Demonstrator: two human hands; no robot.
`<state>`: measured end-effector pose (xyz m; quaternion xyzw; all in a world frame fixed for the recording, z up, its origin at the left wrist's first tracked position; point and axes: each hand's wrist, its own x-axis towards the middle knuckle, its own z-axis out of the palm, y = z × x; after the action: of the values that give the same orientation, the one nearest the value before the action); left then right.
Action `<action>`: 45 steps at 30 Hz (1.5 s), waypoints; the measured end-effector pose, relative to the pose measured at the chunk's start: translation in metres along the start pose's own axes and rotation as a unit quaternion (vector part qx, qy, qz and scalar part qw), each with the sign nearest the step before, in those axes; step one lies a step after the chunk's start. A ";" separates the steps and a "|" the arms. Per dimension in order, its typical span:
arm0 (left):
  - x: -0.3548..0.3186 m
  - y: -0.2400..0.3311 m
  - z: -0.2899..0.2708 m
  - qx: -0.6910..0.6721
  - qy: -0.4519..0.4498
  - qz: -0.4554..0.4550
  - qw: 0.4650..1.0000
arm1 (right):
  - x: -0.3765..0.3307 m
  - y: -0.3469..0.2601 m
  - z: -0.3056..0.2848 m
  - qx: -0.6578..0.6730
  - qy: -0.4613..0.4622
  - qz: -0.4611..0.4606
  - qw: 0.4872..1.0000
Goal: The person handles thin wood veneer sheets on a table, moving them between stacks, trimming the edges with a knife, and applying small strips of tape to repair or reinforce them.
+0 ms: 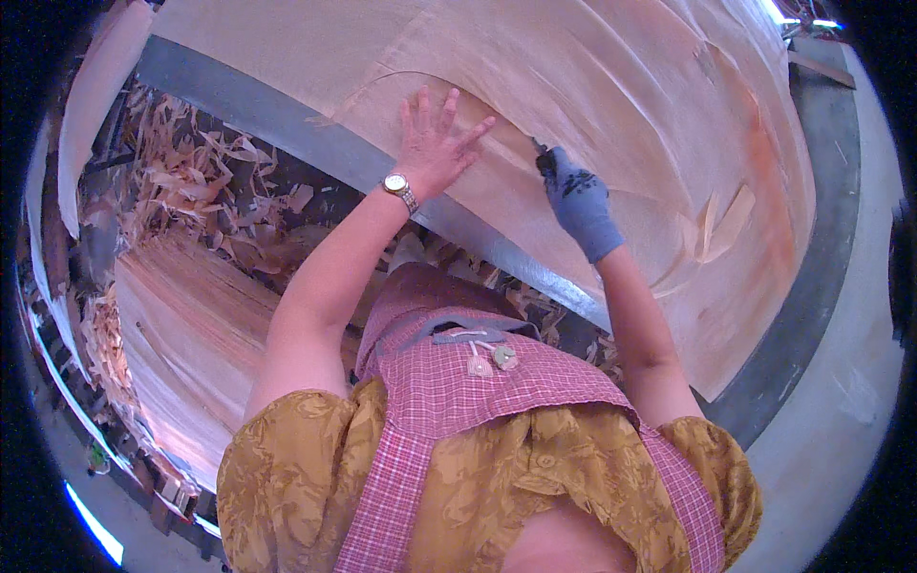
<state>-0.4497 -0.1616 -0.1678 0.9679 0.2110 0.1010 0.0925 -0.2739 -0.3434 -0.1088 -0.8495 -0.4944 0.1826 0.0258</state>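
Observation:
A wide, thin sheet of wood veneer point(611, 76), pale and rippled, lies over the table before me. My left hand point(437, 148), bare and with a wristwatch, presses flat on it near the front edge, fingers spread. In a blue-grey glove with dark marks, my right hand point(581, 202) is closed around the dark handle of a knife point(545, 160). The narrow tip of the knife touches the veneer just right of my left fingers. From that tip a curved dark line, seemingly a cut, arcs up and leftward beyond my fingertips.
A grey metal strip point(258, 110) edges the table on my side. Wood scraps point(191, 181) fill the gap below it, beside a stack of veneer sheets point(191, 325) at lower left. Loose veneer strips point(731, 220) lie at right. Another veneer piece point(95, 105) stands at far left.

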 end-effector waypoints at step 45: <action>0.005 0.013 -0.007 0.045 -0.105 0.040 0.993 | -0.241 0.086 0.106 -0.080 -0.072 0.187 0.976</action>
<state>-0.4417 -0.1707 -0.1577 0.9839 0.1655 -0.0074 0.0663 -0.3453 -0.6067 -0.1577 -0.9109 -0.3401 0.2045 -0.1127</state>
